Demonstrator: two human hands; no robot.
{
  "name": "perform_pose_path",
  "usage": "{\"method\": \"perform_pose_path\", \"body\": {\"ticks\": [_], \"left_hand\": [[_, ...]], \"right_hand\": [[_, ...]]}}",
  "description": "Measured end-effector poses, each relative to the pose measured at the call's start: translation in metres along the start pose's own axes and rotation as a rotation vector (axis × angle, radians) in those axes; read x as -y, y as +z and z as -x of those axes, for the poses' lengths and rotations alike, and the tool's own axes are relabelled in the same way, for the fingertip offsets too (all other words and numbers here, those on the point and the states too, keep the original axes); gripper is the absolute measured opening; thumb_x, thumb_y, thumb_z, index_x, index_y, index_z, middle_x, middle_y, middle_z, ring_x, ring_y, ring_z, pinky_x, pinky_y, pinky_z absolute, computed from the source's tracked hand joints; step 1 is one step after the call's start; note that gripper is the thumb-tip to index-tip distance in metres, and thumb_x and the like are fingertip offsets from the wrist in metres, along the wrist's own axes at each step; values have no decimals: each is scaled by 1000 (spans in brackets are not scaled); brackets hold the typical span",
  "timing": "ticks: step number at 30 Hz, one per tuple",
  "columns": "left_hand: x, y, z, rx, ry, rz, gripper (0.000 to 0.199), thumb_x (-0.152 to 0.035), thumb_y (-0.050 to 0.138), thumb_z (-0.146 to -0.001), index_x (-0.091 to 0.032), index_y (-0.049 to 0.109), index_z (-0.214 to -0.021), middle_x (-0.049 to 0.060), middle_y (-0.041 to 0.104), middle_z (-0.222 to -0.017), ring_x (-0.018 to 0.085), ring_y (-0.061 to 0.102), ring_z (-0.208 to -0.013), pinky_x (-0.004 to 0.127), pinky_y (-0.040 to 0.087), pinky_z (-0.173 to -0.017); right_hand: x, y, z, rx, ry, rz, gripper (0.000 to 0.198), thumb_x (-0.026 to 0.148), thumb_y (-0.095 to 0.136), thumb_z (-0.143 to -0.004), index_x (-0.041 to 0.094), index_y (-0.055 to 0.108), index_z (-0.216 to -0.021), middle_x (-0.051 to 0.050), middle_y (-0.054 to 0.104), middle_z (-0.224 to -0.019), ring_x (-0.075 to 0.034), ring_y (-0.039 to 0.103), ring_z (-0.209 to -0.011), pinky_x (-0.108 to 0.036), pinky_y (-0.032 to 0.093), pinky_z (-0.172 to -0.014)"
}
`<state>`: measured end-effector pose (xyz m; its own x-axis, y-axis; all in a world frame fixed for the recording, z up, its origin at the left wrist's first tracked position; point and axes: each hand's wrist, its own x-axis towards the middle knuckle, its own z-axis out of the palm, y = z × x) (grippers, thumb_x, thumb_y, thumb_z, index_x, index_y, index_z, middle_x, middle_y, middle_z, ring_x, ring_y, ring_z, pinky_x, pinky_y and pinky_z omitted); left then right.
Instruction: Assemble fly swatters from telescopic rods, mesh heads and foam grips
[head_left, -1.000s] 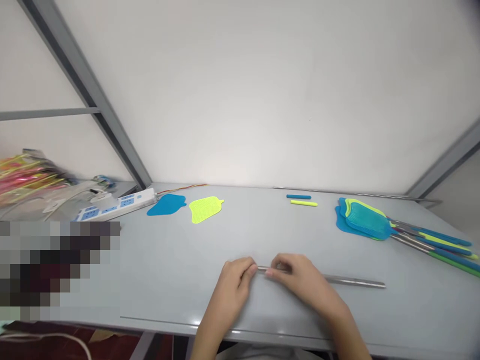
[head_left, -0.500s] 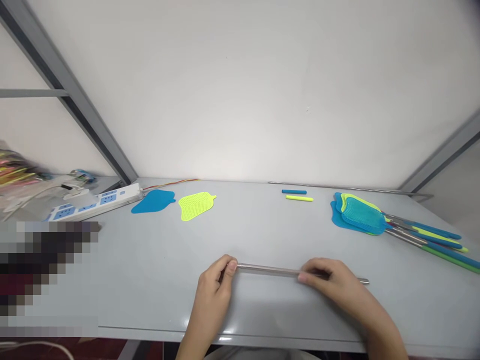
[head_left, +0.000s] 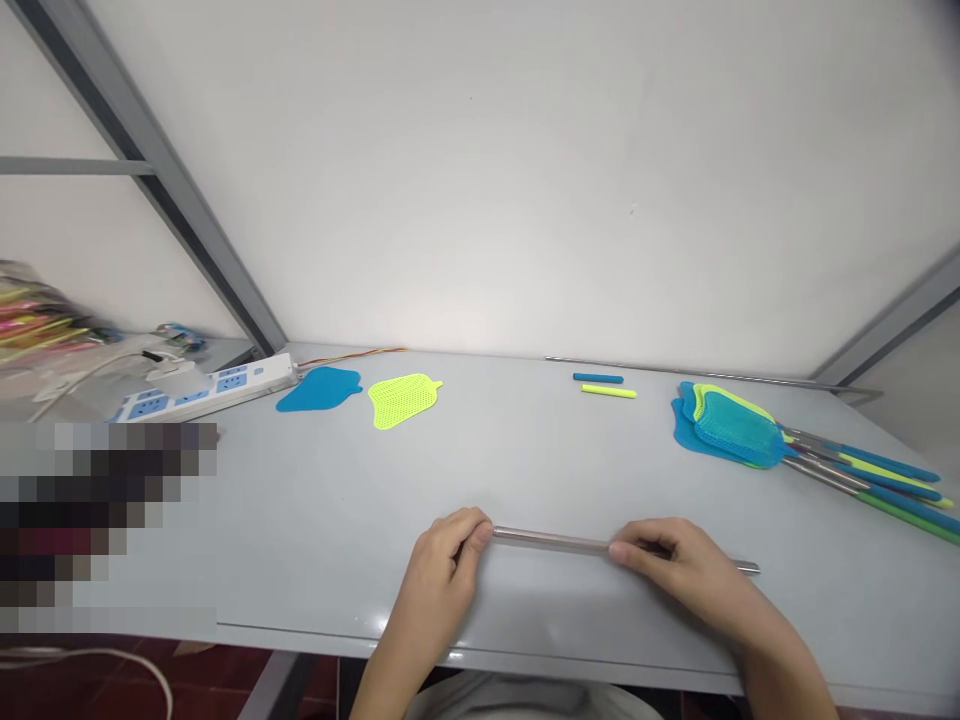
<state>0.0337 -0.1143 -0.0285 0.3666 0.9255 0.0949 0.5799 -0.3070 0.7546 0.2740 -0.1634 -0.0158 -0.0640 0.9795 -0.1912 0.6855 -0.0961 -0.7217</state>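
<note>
A thin silver metal rod [head_left: 551, 540] lies crosswise between my hands, low over the grey table. My left hand [head_left: 448, 555] pinches its left end between thumb and fingers. Farther along, my right hand [head_left: 682, 565] grips the rod, and its right end pokes out beyond the fingers. Past the hands lie a blue fly swatter head [head_left: 320, 389] and a yellow mesh fly swatter head [head_left: 405, 400]. Two short grip sleeves, one blue [head_left: 598, 378] and one yellow [head_left: 608, 391], rest side by side near the wall.
A pile of fly swatters [head_left: 739, 428] lies at the right, handles pointing right. Along the wall runs a long thin metal rod [head_left: 690, 372]. At the left are a white power strip [head_left: 217, 392] with cables and a heap of colourful items [head_left: 41, 320]. A metal frame post [head_left: 187, 235] stands behind.
The whole view has shifted slightly. Both hands keep their hold on the rod, with little visible change in their grip; the swatter parts lie as before.
</note>
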Motion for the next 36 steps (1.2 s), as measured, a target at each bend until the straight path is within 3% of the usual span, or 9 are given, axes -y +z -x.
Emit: {"method": "perform_pose_path", "body": {"ticks": [8,12,17,21,25,28,36], "left_hand": [[-2,1,3,-63,-29,56,31,-34,28,-84,-18,40,-61,-2,39,-57,11,38,-56,21,30,-53],[1,-1,4,-193,-111,159,33,-38,29,-83,-17,38,-58,-3,33,-53,10,34,-51,19,28,-48],[5,-3,4,-226,-170,240,32,-39,31,-82,-18,39,-60,-4,30,-51,9,31,-49,19,26,-47],[7,-3,5,-284,-183,256,32,-38,29,-84,-18,38,-61,-4,27,-52,9,29,-50,19,24,-48],[8,-3,5,-257,-202,253,32,-39,29,-83,-18,37,-61,-4,26,-52,9,27,-50,19,24,-48],[9,-4,3,-224,-195,205,32,-39,29,-83,-18,36,-60,-4,26,-53,9,28,-51,19,25,-47],[11,-14,1,28,3,12,29,-34,28,-84,-18,33,-60,-3,35,-60,11,36,-57,21,30,-55]], "right_hand": [[2,2,1,22,-2,-31,37,48,39,-76,17,57,-65,-1,57,-67,-16,49,-66,-22,36,-59],[1,-3,3,70,33,-100,37,48,40,-76,17,59,-71,-2,54,-65,-14,47,-62,-22,36,-57],[-14,-14,13,152,85,-183,38,48,42,-74,14,60,-76,-3,50,-63,-13,45,-59,-23,37,-56],[-29,-25,21,141,162,-179,34,45,45,-73,15,59,-72,-1,45,-59,-11,38,-52,-22,32,-48],[-32,-27,21,55,128,-166,32,42,45,-74,16,51,-58,0,39,-55,-11,36,-55,-21,31,-50],[-29,-26,19,34,143,-204,32,43,44,-74,16,49,-58,0,41,-58,-12,38,-58,-21,33,-53],[-40,-26,21,25,207,-298,26,39,49,-71,15,54,-60,-1,48,-60,-13,42,-59,-21,35,-52]]}}
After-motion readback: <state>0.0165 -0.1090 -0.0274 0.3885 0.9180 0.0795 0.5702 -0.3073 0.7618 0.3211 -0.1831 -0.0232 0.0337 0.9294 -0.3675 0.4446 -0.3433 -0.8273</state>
